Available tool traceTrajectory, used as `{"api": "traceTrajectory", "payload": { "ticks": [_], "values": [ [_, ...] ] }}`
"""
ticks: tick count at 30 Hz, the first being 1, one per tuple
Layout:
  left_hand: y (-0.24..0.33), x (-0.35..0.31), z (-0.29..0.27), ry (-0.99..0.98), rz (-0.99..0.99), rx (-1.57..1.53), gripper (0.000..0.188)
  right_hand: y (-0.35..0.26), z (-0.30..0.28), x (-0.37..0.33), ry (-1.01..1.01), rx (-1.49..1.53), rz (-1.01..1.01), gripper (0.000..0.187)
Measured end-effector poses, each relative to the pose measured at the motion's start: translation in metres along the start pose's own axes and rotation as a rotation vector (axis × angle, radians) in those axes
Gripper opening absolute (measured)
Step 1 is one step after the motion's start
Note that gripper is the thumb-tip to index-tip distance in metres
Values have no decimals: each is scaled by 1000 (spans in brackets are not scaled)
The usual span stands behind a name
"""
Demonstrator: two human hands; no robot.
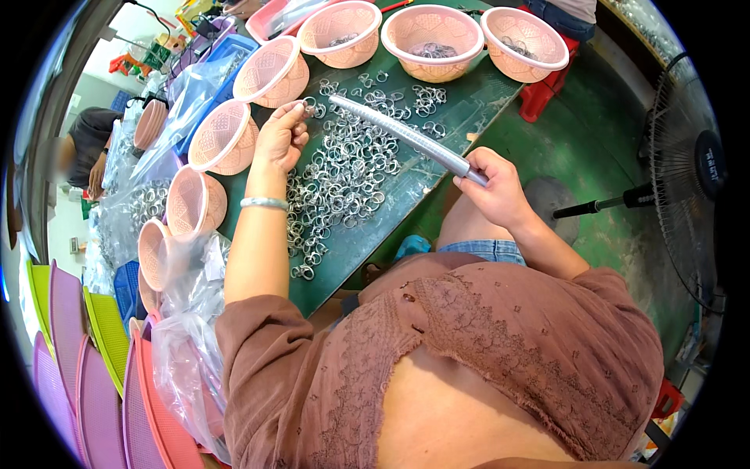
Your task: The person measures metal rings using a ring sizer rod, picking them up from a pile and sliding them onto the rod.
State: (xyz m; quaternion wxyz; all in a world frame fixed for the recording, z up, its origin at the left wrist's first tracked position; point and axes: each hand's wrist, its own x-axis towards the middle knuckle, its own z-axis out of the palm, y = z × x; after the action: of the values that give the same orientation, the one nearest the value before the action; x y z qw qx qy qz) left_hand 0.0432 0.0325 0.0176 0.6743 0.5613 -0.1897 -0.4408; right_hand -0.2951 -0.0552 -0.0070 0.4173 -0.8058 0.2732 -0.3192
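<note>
My right hand [498, 190] is closed round the thick end of a silvery ring mandrel [402, 134], a long tapered rod with marks along it. Its thin end points up and left toward my left hand [283, 139]. Thumb and forefinger of that hand pinch a small silver-coloured ring [310, 102], just left of the rod's tip and apart from it. Below the rod, a wide heap of loose metal rings [344, 168] covers part of the green table [344, 262]. A pale bangle [264, 203] circles my left wrist.
Pink plastic baskets curve round the table's far and left edges; the far-middle basket [432, 23] holds some rings. Clear plastic bags [187, 344] and stacked coloured baskets [101, 383] crowd the left. A black fan [687, 168] stands at right. Another person [90, 148] sits at far left.
</note>
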Motion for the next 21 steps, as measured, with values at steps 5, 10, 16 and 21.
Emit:
{"api": "traceTrajectory", "payload": {
  "ticks": [5,10,16,21],
  "values": [
    [0,-26,12,-286,-15,-357,10,-6,10,4,-13,38,-75,15],
    [-8,-46,33,-334,131,-223,24,-12,12,5,47,-43,-158,16],
    [-24,-81,79,-400,170,35,51,-25,16,6,215,-251,-372,19],
    [-25,-103,90,-435,292,-14,52,-30,10,5,321,-376,-539,24]
  ]
}}
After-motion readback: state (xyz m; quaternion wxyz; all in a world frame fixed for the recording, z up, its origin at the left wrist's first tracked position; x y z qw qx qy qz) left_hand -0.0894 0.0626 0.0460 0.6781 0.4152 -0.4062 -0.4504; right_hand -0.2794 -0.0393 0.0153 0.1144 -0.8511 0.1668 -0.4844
